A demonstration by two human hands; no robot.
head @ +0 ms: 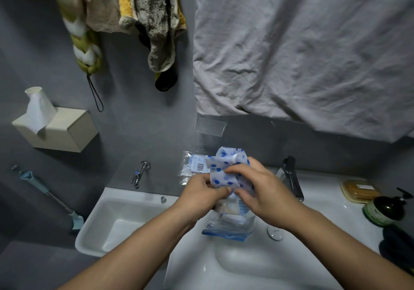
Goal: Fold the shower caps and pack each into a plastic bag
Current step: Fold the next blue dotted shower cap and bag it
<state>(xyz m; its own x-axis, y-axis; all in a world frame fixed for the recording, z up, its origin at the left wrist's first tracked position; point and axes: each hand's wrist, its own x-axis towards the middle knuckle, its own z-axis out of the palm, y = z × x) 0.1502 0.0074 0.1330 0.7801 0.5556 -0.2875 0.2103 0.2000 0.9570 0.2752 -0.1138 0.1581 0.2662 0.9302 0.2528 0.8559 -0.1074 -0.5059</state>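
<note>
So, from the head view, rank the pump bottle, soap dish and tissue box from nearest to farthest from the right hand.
From the right hand:
1. Soap dish, on the sink ledge to its right.
2. Pump bottle, further right, at the counter edge.
3. Tissue box, on the wall far left.

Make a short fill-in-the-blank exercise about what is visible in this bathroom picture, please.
1. Both hands, left hand and right hand, hold a white plastic shower cap with ____ dots.
2. The hands are above a white ____.
3. The beige tissue box is mounted on the grey ____.

Missing words: blue; sink; wall
</note>
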